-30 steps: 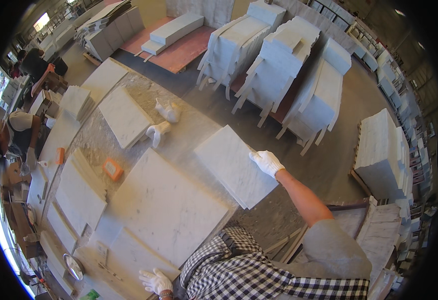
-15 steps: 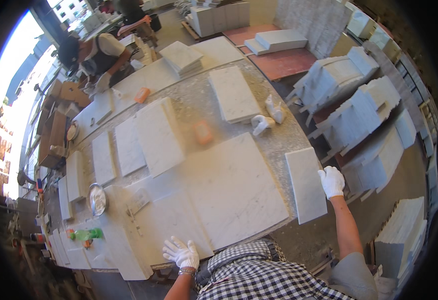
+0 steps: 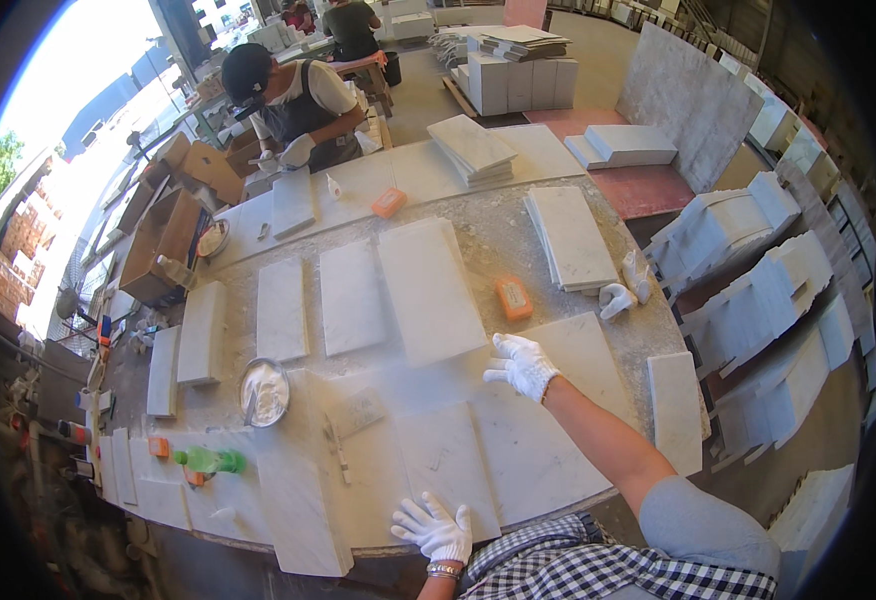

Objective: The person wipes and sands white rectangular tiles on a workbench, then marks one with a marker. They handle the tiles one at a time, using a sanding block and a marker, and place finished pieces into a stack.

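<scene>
My left hand [image 3: 432, 528], in a white knit glove, rests with fingers spread on a white marble tile [image 3: 448, 450] at the table's near edge. My right hand [image 3: 521, 367], gloved the same way, reaches over a large marble slab [image 3: 548, 440], fingers apart and nothing in them. Its fingertips are close to the lower corner of stacked marble tiles [image 3: 433, 290]. Just beyond it sits an orange block [image 3: 514, 298]. A narrow marble tile [image 3: 674, 410] lies at the table's right edge. Left of my left hand is a long marble piece [image 3: 298, 480], overhanging the near edge.
A metal bowl of white paste [image 3: 265, 393] and a green bottle [image 3: 210, 460] stand on the left. More tile stacks [image 3: 571, 240] and crumpled white gloves [image 3: 618, 298] lie at the far right. A co-worker [image 3: 303, 110] works across the table. Marble stacks [image 3: 728, 225] stand beyond the right edge.
My right hand has left the narrow tile at the right edge and swung left over the large slab. My left hand stays flat near the front edge. The whole view has shifted.
</scene>
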`<state>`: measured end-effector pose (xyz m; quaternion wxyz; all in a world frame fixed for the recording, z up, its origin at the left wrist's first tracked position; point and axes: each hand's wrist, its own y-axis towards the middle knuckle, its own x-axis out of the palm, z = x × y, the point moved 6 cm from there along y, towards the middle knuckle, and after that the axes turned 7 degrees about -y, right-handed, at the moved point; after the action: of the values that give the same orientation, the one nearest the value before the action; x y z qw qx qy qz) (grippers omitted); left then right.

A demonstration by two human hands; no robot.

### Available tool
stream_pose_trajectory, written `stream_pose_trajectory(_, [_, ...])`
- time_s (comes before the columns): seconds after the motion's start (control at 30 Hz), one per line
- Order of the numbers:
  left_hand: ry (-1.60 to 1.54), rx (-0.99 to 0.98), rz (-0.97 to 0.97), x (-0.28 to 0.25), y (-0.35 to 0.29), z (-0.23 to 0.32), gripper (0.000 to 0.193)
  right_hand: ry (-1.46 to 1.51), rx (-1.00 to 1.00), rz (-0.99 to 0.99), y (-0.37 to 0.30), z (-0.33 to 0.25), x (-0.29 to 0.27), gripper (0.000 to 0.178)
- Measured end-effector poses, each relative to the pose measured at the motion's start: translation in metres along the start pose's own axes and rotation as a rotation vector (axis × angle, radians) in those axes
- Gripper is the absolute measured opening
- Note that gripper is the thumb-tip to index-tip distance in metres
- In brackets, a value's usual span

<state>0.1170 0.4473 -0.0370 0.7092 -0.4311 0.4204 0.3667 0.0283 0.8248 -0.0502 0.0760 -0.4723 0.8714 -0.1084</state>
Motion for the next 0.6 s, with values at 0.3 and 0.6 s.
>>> stream_pose_trajectory(0.3, [-0.001, 0.012, 0.011, 0.004, 0.0, 0.002, 0.083, 0.53, 0.212, 0.32, 0.009, -0.058, 0.039, 0.026])
stream_pose_trajectory(0.6, [0.03, 0.078, 0.032, 0.002, 0.004, 0.003, 0.083, -0.285, 0.156, -0.076, 0.046, -0.126, 0.075, 0.014])
